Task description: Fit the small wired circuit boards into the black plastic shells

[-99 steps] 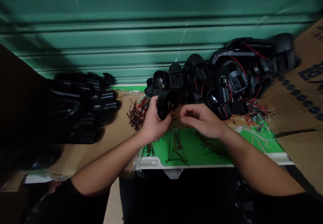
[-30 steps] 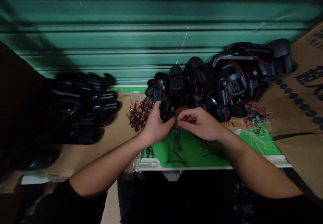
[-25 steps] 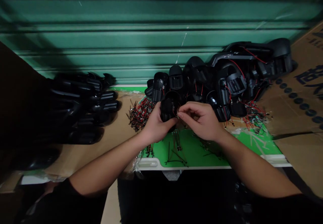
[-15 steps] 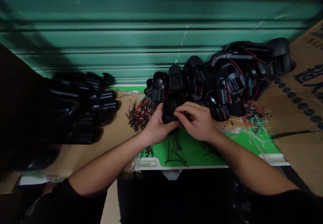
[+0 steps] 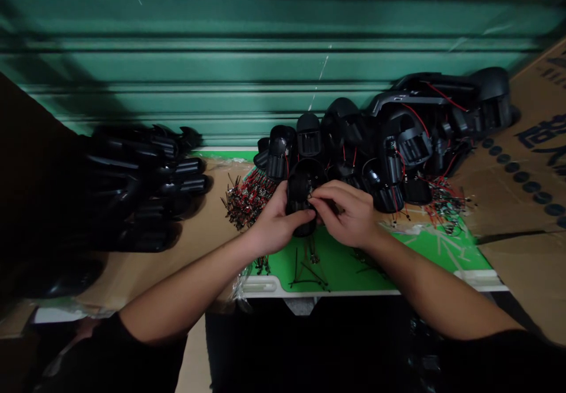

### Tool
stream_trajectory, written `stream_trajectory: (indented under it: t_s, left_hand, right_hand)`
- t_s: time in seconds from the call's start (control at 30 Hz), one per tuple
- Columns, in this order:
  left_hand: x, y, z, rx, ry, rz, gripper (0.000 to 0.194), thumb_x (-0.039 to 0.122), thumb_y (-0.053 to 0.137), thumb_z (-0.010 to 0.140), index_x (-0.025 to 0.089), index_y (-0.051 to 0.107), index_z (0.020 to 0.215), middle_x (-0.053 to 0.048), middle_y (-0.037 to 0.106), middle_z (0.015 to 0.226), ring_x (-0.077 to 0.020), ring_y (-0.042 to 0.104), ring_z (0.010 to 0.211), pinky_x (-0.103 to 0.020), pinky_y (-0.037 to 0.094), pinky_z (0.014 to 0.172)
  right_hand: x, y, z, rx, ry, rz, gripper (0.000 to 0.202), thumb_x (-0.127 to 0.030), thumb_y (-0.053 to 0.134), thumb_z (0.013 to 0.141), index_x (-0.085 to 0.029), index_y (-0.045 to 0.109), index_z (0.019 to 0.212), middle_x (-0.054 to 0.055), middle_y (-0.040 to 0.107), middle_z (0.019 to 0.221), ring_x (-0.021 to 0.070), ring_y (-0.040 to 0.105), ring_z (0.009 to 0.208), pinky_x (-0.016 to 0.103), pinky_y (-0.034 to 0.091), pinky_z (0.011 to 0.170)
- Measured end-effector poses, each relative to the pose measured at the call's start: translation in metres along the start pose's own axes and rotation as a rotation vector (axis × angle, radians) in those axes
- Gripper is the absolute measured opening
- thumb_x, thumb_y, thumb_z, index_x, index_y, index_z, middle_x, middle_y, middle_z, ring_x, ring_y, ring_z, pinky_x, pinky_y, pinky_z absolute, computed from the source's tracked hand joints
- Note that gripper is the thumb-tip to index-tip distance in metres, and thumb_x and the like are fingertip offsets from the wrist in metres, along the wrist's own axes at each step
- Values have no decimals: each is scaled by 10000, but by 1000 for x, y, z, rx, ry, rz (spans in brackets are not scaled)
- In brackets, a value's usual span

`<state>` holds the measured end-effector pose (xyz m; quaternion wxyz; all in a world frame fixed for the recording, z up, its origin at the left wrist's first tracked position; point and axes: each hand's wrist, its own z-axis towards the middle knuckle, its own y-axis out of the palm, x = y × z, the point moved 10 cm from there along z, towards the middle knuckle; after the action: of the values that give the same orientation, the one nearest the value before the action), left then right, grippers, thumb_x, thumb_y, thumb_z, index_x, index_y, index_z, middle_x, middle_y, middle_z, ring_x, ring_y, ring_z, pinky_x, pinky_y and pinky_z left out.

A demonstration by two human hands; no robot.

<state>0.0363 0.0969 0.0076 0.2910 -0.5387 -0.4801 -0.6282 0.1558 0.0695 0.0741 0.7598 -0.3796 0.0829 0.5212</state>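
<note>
My left hand [image 5: 276,222] is wrapped round a black plastic housing [image 5: 302,189], its thumb across the near part. Over the housing's right side, my right hand [image 5: 347,213] pinches thumb and forefinger together on something too small to make out. A bundle of red and black wires [image 5: 247,201] lies just left of my left hand. Below the held housing, a few loose dark wires [image 5: 305,275] rest on the green mat [image 5: 345,272].
Black housings [image 5: 413,139], some with red wires, are piled behind and right. More black parts [image 5: 145,189] lie on cardboard at left. Another wire heap [image 5: 446,201] sits at right, beside a cardboard box [image 5: 526,145]. A green ribbed wall [image 5: 221,65] stands behind.
The view has shifted very slightly. Both hands stay at the black housing, with the right fingertips almost unmoved.
</note>
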Motion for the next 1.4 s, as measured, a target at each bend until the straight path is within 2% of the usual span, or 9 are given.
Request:
stream_trajectory:
  t_s: [0.2,0.47,0.87,1.07,1.2,1.33,1.4]
  left_hand:
    - [-2,-5,0,36,16,30,482,241,874,735,182,572,1105,-21,654,1027,-192,605,982,-347,502,922]
    - [-2,-3,-1,14,8,40,439,239,836,769,185,550,1099,-19,633,1001,-194,597,984,-352,494,921]
    - [-2,-2,3,-21,21,61,391,362,825,866,161,626,1135,-57,687,1056,-205,638,999,-362,552,922]
    - [-11,-1,7,-28,-54,-41,371,336,836,832,165,615,1076,-38,725,922,-184,702,785,-349,595,768]
    - [-18,-4,7,18,-105,-134,342,314,790,845,172,585,1080,-29,717,871,-176,698,667,-373,607,705]
    - [-13,-10,6,92,-65,-69,312,296,759,850,191,573,1078,-23,695,902,-197,706,778,-387,599,757]
    - [-9,-7,5,78,-36,-9,353,265,782,814,200,570,1090,-20,690,940,-205,702,852,-379,591,790]
  right_hand:
    - [-2,1,-1,-11,-40,-24,149,-126,663,983,-215,739,1075,62,763,904,181,726,784,316,592,675]
    - [-1,3,-4,-2,-58,-61,146,-139,651,991,-215,738,1079,62,768,906,176,729,777,306,590,657]
    - [8,5,-2,-65,-30,12,187,-118,599,1001,-226,726,1085,56,745,913,181,708,795,323,588,687]
    - [12,4,2,-112,92,103,156,-152,610,1007,-203,722,1102,70,716,953,169,690,761,320,575,666]
    - [11,3,2,-125,112,92,168,-182,615,1007,-208,711,1142,72,717,976,174,692,780,325,586,674]
    - [12,6,-1,-113,123,89,165,-207,648,998,-211,698,1156,58,709,967,149,664,703,305,572,613]
    - [12,6,-2,-89,112,67,149,-208,657,1001,-217,696,1144,54,707,960,151,663,707,306,569,614]
